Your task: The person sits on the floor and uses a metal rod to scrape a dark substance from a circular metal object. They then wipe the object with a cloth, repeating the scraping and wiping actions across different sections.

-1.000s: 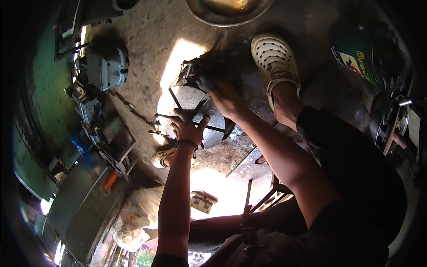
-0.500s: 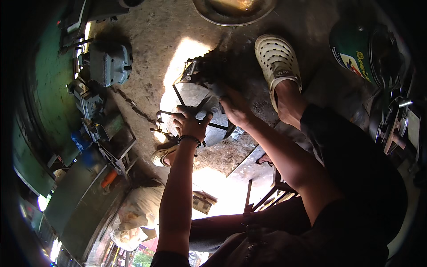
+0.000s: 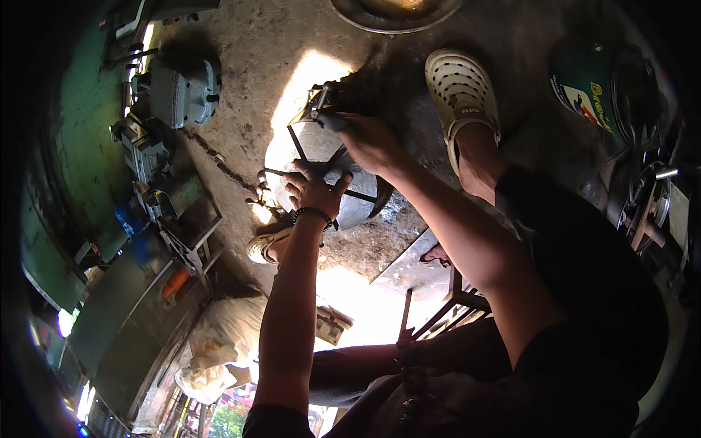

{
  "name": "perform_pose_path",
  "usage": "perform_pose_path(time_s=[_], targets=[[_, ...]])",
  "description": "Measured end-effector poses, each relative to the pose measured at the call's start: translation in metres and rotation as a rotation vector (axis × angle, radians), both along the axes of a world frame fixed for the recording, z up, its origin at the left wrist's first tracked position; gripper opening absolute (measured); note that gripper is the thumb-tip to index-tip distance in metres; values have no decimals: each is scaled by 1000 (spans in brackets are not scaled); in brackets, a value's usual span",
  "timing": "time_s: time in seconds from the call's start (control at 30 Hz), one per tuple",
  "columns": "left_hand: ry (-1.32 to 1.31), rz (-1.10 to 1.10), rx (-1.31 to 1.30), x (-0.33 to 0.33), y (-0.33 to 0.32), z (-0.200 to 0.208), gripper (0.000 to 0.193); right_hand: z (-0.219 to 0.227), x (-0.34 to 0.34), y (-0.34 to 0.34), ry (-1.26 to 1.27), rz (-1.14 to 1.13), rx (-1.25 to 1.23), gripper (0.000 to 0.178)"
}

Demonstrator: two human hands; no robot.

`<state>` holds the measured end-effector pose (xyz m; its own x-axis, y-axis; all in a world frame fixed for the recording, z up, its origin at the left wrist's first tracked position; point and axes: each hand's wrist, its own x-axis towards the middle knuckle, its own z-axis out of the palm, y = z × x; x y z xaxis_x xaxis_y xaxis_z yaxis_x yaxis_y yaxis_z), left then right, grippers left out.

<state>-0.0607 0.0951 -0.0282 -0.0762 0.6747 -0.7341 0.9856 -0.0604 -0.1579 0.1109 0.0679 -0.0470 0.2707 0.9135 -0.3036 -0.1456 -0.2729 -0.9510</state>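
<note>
A round silvery metal disc [image 3: 314, 139] with dark spokes spreading from its middle lies on the floor in front of me. My left hand [image 3: 316, 196] rests over the middle of it, fingers spread, a dark beaded bracelet on the wrist. At the far rim, my right hand [image 3: 371, 146] is closed on a small dark grey thing [image 3: 332, 122], perhaps a rag or pad; its kind is unclear. Dark metal parts [image 3: 321, 95] stand just beyond that rim, partly lost in shadow. My fingers hide part of the spokes.
My feet in pale clogs [image 3: 460, 80] flank the disc. A round metal basin [image 3: 398, 28] lies at the far side, a green bucket [image 3: 584, 95] at right. A grey-blue machine casting [image 3: 182, 95] and green metal panels [image 3: 80, 146] are at left. A metal plate [image 3: 409, 259] lies nearer me.
My right hand has moved left and slightly away from me along the disc's far rim, with the grey thing in it. The left hand stays spread on the middle.
</note>
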Motion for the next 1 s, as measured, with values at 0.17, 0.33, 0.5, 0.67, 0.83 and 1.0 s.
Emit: perform_pose_path(time_s=[0.17,0.33,0.5,0.67,0.83,1.0], targets=[[29,-40,9,-5,0,-4,132,-44,-14,-24,128,-147,41,34],[41,-71,26,-5,1,-12,131,-56,-71,-86,-208,-401,28,24],[34,-20,-2,0,3,-8,130,-4,-123,-93,761,-804,-639,33],[10,-30,20,-16,6,-16,133,37,-105,-119,357,-361,-830,48],[-18,-19,29,-7,4,-14,134,-76,-52,-100,-176,-394,-306,33],[17,-52,10,-17,7,-19,133,-74,-11,-26,423,-241,-121,22]])
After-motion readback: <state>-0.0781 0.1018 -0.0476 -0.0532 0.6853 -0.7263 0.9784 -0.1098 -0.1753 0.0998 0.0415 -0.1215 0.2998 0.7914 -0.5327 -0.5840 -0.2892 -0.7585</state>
